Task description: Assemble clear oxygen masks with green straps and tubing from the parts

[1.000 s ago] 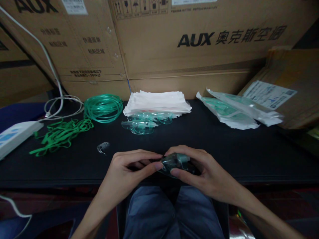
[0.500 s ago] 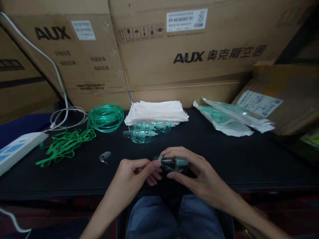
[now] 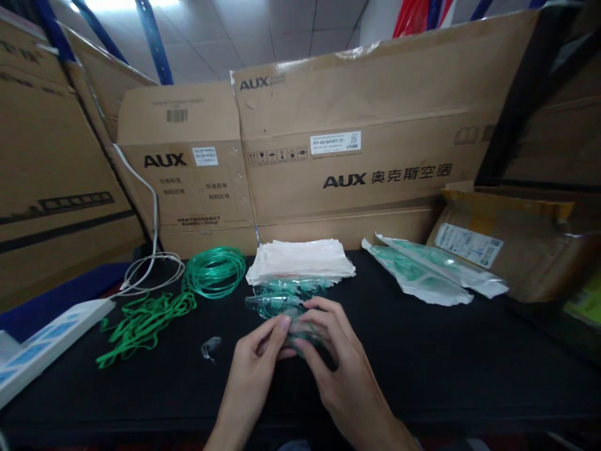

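A clear, greenish oxygen mask (image 3: 299,331), blurred by motion, is between my two hands above the dark table. My left hand (image 3: 263,351) is closed on the mask's left edge, with thumb and index finger pinched together. My right hand (image 3: 339,354) curls round its right side, fingers over the top and thumb at the near side. Much of the mask is hidden by my fingers. Just beyond my hands lie several more clear green masks (image 3: 277,304). Left of my left hand is a little heap of small shiny strips (image 3: 210,347).
White pouches (image 3: 300,260) are stacked behind the masks. Coiled green tubing (image 3: 215,270), tangled green elastic cord (image 3: 148,322) and a white power strip (image 3: 51,341) lie left. Packed pouches (image 3: 417,266) and a carton (image 3: 507,244) stand right. Large cardboard (image 3: 385,144) walls the back.
The view has tilted up, showing the ceiling. My hands have come closer together round the mask and nearer the other masks. The small strip seen earlier at my left fingertips is now not visible.
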A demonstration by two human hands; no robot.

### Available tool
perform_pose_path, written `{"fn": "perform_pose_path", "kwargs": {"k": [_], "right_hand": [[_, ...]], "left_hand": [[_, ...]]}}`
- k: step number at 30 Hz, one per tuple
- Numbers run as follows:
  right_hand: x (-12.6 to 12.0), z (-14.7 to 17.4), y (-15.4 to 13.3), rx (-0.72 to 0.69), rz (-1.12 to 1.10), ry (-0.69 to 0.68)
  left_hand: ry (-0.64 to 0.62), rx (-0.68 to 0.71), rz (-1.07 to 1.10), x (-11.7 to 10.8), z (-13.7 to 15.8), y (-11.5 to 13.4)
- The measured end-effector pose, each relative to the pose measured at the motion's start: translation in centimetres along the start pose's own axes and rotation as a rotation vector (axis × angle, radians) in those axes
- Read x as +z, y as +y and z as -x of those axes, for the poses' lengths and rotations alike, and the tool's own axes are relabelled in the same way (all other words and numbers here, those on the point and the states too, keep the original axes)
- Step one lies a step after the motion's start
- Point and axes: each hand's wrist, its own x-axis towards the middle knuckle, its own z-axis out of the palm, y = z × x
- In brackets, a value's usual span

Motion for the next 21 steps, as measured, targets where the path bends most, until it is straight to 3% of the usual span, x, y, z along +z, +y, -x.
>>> {"fn": "perform_pose_path", "kwargs": {"k": [3, 7, 14, 21], "right_hand": [[0.7, 1.1, 0.6, 0.196, -0.219, 0.055], [0.2, 1.7, 0.8, 0.334, -0.408, 0.123], [-0.6, 1.1, -0.2, 0.348, -0.37, -0.031], [-0.5, 1.3, -0.2, 0.308, -0.348, -0.03]], "left_hand": [[0.083, 0.028, -0.023, 0.1, 0.2, -0.1], [0.064, 0.008, -0.043, 0.2, 0.3, -0.1], [-0.068, 0.038, -0.026, -0.2, 0.6, -0.5], [-0.035, 0.097, -0.074, 0.1, 0.8, 0.2]]}}
